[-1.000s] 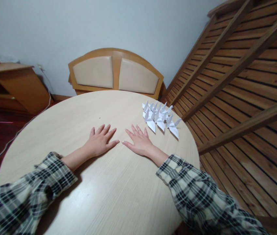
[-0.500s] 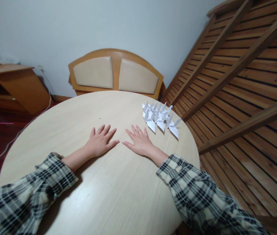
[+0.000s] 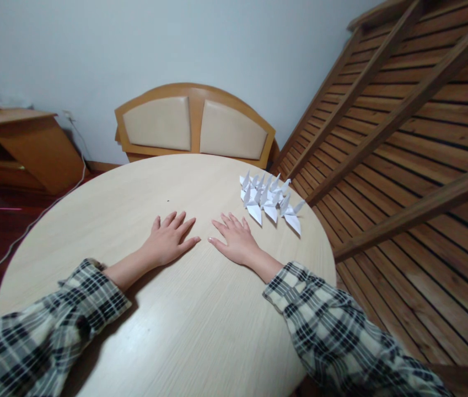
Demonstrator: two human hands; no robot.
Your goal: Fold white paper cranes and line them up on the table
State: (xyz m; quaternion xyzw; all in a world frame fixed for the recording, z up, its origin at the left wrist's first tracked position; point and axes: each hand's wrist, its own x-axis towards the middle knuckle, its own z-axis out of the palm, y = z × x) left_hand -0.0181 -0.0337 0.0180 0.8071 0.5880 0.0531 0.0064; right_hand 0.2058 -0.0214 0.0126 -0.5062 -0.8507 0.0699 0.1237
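My left hand lies palm down on the pale round table, its fingers spread and holding nothing. Opposite it, my right hand rests flat in the same way, fingers apart, with a small gap between the two thumbs. Beyond my right hand, toward the table's right edge, several white folded paper cranes stand close together in rows. Neither hand touches them; the right one is nearer. Some cranes at the back are partly hidden by those in front.
A wooden headboard with two cream panels stands behind the table against the wall. Slatted wooden boards lean along the right side. At the left are a wooden desk and a white cable. A tiny dark speck lies on the tabletop.
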